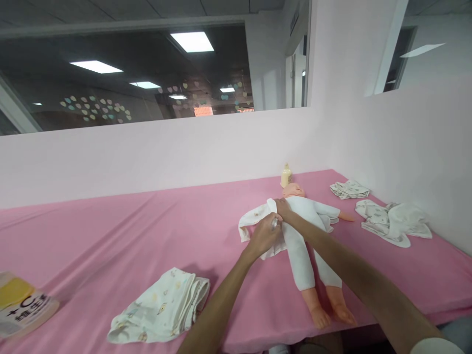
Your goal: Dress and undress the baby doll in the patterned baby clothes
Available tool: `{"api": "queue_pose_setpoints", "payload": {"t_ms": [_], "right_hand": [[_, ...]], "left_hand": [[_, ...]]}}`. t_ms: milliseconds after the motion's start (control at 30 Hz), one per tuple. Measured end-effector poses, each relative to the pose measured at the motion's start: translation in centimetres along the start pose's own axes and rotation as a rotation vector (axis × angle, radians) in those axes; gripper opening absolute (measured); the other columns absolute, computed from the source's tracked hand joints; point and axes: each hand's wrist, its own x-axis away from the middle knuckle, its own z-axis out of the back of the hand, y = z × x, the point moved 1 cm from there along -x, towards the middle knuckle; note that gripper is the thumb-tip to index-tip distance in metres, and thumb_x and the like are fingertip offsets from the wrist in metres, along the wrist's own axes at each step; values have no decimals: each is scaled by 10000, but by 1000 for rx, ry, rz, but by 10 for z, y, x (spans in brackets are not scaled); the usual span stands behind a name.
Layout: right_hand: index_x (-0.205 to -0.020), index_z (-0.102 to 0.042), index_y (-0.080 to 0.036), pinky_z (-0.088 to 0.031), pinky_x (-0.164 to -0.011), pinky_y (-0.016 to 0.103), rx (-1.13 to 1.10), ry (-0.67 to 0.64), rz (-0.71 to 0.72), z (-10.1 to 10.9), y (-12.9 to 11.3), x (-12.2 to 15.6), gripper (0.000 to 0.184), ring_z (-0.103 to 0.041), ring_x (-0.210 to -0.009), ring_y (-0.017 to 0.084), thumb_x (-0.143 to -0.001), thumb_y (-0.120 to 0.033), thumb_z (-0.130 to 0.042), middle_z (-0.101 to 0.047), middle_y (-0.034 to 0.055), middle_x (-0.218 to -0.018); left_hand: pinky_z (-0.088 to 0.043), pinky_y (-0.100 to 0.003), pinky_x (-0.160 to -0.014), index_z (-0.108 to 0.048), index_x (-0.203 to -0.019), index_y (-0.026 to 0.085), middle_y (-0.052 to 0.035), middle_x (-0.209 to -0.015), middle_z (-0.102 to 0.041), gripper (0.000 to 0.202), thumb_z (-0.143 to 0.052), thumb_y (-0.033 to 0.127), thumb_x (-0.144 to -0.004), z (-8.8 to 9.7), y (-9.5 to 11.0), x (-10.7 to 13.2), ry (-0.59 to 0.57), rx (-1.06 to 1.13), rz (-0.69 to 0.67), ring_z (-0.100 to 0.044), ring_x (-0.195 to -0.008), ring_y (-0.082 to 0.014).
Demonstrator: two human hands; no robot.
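Note:
A baby doll (299,246) in white clothing lies on its back, head toward the wall. A white baby shirt (254,216) with small prints is spread beneath and beside it, one sleeve out to the left. My left hand (264,235) is closed at the shirt by the doll's side, a bit of white showing between its fingers. Just above, my right hand (283,208) is closed on the shirt's edge near the doll's shoulder, its fingertips partly hidden. The two hands touch or nearly touch. The doll's other arm stretches out to the right.
A pink-covered table (147,236) runs along the wall. Folded printed cloth (158,309) lies front left, near a bottle (22,305). A pale yellow bottle (286,176) stands behind the doll's head. A folded cloth (349,189) and crumpled white clothes (393,221) lie at right.

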Motion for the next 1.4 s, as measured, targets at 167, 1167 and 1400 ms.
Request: {"api": "queue_pose_setpoints", "payload": {"t_ms": [167,1167,1400], "right_hand": [[-1142,-634,-187,-433,-876,338,66,-22,46,4,4,-7,315,-599,-1018,212,-941,-193,-391,-652,108,-1148],[-945,-633,-127,-376,-730,327,56,370,-665,54,188,139,322,-558,-913,254,-882,-170,-320,-624,147,-985],[-968,-658,-151,-357,-873,380,-28,301,-688,24,218,164,294,-542,-1039,291,-887,-291,-412,-648,128,-1035]], "left_hand": [[-436,-294,-812,-573,-941,222,-15,-1016,-644,258,-392,151,-772,-7,-4,4,-7,-23,-9,-566,-944,-184],[-419,-321,-758,-509,-1077,235,-63,-1010,-598,233,-369,260,-892,-21,11,-26,34,-376,13,-577,-919,-215],[-353,-355,-1015,-467,-1295,187,-102,-1334,-516,457,-448,145,-840,-118,55,-132,-352,-742,-357,-465,-1235,-247]]}}
